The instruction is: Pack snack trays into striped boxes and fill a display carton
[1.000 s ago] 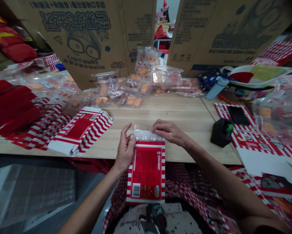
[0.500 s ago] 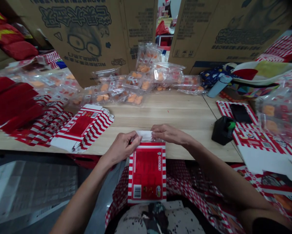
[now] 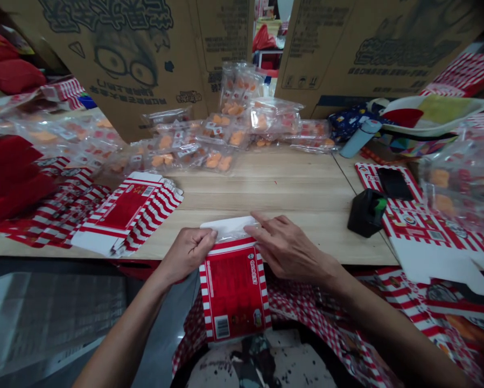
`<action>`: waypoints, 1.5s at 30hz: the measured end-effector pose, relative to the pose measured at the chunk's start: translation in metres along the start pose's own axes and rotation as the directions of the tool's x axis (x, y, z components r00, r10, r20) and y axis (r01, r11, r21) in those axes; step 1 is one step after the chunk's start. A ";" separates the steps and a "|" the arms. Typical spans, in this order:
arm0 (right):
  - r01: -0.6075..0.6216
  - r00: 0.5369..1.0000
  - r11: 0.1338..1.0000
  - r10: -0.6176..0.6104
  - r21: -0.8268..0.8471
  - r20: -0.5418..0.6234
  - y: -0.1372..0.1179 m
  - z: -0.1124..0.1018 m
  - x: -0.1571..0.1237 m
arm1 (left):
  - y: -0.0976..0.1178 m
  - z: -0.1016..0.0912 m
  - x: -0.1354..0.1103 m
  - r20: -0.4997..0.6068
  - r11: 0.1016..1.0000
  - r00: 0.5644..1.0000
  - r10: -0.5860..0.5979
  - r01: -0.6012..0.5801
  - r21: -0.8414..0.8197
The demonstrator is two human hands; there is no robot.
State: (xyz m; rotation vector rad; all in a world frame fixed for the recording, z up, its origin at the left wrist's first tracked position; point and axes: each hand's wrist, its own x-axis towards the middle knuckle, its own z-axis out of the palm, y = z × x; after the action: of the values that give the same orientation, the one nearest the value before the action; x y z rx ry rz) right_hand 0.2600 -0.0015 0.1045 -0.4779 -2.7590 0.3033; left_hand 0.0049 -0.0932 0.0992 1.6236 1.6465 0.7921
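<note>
A red carton with white-striped edges point(image 3: 236, 291) stands against my lap, its printed panel and barcode facing up. Its white end flap point(image 3: 228, 226) points toward the table, and clear plastic shows at that end. My left hand point(image 3: 191, 250) is closed on the carton's upper left corner, thumb on top. At the upper right corner, my right hand point(image 3: 288, 248) has its thumb and index finger on either side of the flap edge. The other fingers of that hand lie bent beside the carton. What is inside the carton is hidden.
A stack of flattened striped cartons point(image 3: 128, 213) lies at left. Clear bags of orange pieces point(image 3: 215, 159) are heaped along the back before large cardboard boxes point(image 3: 137, 70). At right are a black tape dispenser point(image 3: 366, 213), a phone point(image 3: 394, 183) and a blue bottle point(image 3: 360, 138).
The carton has tilted and shifted slightly left, and more of the white flap shows. My right hand has come down along the right corner, its index finger now stretched out.
</note>
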 end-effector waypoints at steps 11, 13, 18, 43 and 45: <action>-0.178 0.959 0.725 -0.023 0.665 0.282 0.044 0.003 0.020 | 0.010 0.019 -0.005 -0.121 0.992 0.985 0.125 -0.121 0.042; -0.151 0.974 0.716 -0.008 0.682 0.225 0.040 0.004 0.020 | 0.007 0.019 -0.007 -0.144 0.991 0.981 0.132 -0.128 0.035; -0.165 0.899 0.679 0.401 0.715 -0.173 -0.005 0.032 0.004 | -0.015 0.016 -0.013 -0.223 0.999 0.974 0.025 -0.031 -0.023; -0.164 0.890 0.450 0.451 0.878 -0.064 0.003 0.042 0.008 | -0.016 0.024 -0.015 -0.257 0.877 0.960 -0.115 -0.024 -0.480; -0.090 0.917 0.638 0.353 0.765 -0.187 0.002 0.036 0.007 | -0.018 0.016 -0.017 -0.157 0.905 0.987 -0.023 -0.046 -0.424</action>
State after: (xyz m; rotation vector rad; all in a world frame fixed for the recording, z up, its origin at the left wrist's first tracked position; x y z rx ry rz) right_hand 0.2416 -0.0023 0.0721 -0.5703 -1.9903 1.2431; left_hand 0.0075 -0.1117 0.0765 1.2859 1.4379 1.2203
